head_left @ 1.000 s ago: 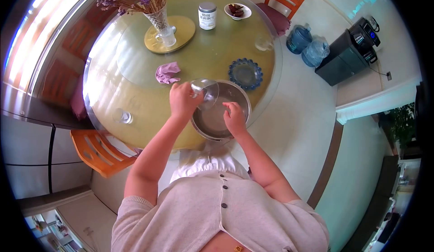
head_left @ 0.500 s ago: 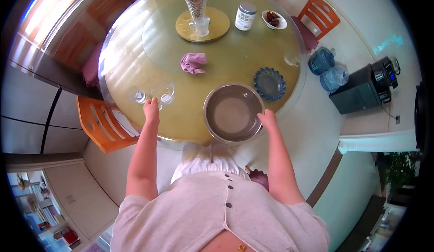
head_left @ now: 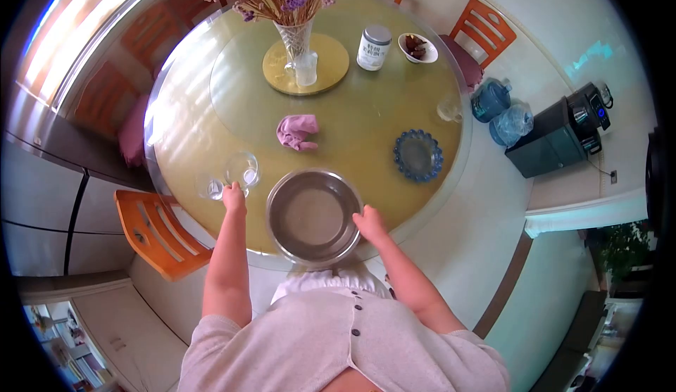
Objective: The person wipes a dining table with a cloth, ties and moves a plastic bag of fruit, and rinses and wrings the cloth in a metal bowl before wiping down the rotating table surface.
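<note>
My right hand (head_left: 370, 224) grips the right rim of a round stainless steel basin (head_left: 313, 212) at the near edge of the glass-topped table (head_left: 366, 121). Nothing shows inside the basin. My left hand (head_left: 234, 198) is closed at the near side of a clear glass (head_left: 243, 169); its fingertips are partly hidden. Just left of that hand is a second clear glass (head_left: 212, 187). A crumpled pink cloth (head_left: 298, 132) lies beyond the basin. To the right sits a blue glass dish (head_left: 418, 155) with a beaded rim.
Farther back, a vase of dried purple flowers (head_left: 294, 36) stands on a round gold board (head_left: 331, 61). Near it are a white lidded jar (head_left: 374, 48) and a white bowl (head_left: 417, 48) of dark red food. An orange chair (head_left: 158, 230) is at the left edge.
The basin has slid left, away from the blue dish and nearer the glasses, with my right hand on its rim. My left hand stays by the glasses. The whole view has shifted.
</note>
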Action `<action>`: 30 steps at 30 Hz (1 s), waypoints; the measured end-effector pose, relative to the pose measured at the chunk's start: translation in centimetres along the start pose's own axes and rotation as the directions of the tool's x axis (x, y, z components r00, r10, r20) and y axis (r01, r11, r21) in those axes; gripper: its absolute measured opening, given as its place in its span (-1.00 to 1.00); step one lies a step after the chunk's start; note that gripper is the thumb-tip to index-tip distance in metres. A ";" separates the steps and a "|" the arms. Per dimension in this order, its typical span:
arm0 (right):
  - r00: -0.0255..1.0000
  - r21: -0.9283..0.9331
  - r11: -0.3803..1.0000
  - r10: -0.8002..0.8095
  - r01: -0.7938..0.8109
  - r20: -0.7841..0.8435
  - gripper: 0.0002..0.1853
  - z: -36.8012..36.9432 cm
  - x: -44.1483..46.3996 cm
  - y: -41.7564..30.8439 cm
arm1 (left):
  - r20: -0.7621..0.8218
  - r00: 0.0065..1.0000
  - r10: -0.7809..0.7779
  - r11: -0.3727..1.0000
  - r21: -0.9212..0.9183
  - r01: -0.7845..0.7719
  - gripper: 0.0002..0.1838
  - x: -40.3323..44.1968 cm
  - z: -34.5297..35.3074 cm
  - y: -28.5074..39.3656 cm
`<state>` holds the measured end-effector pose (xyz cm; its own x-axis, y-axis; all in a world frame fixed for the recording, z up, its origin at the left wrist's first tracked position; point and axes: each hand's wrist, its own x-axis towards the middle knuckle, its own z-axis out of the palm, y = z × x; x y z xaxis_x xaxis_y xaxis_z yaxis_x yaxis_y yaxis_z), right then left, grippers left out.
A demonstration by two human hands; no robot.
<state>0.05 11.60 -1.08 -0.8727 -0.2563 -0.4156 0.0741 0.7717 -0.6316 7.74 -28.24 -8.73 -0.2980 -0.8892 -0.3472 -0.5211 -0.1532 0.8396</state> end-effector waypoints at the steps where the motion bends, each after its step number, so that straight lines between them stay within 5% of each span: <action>1: 0.999 0.000 1.000 -0.014 0.014 0.033 -0.64 0.4 0.3 -1.0 | 0.002 1.000 0.003 1.000 -0.001 -0.003 -0.75 0.6 0.3 0.1; 11: 0.970 -0.109 0.993 -0.017 0.045 0.242 -0.57 -2.7 4.7 -10.2 | -0.052 0.996 0.067 0.983 0.172 -0.057 -0.68 2.3 0.5 0.2; 13: 0.928 -0.181 0.935 -0.335 0.305 -0.166 -0.64 -1.2 8.2 -11.6 | -0.025 0.998 0.065 0.982 0.180 -0.060 -0.66 2.6 0.4 -0.1; 17: 0.800 -0.234 0.794 -0.592 0.561 -0.094 -0.49 3.8 15.5 -16.5 | 0.082 0.996 -0.020 0.994 0.111 0.010 -0.48 2.7 0.0 -0.3; 19: 0.775 -0.391 0.714 -0.632 0.581 -0.004 -0.40 5.6 17.5 -18.9 | 0.193 0.955 -0.227 0.974 0.038 0.224 -0.49 -1.0 -1.5 4.4; 21: 0.782 -0.438 0.685 -0.619 0.582 0.071 -0.37 6.8 18.9 -20.1 | 0.233 0.939 -0.252 0.967 0.021 0.254 -0.53 -1.1 -2.1 3.7; 23: 0.788 -0.480 0.653 -0.597 0.586 0.151 -0.34 7.8 19.8 -19.8 | 0.113 0.993 0.046 0.965 0.250 -0.073 -0.51 -0.4 -2.5 2.0; 24: 0.760 -0.490 0.626 -0.637 0.607 0.128 -0.41 8.8 20.6 -18.8 | 0.053 0.911 0.409 0.800 0.459 -0.386 -0.60 -1.4 -3.1 3.0; 30: 0.639 -0.406 0.580 -0.769 0.707 0.014 -0.72 8.2 24.0 -14.1 | 0.288 0.874 0.391 0.915 -0.020 -0.403 -0.68 -9.1 0.6 18.1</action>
<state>-17.95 -10.21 -7.52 -0.6078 -0.7656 0.2110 -0.7696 0.5023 -0.3943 0.56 -22.67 9.42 -0.6944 -0.7132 -0.0953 -0.3407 0.2092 0.9166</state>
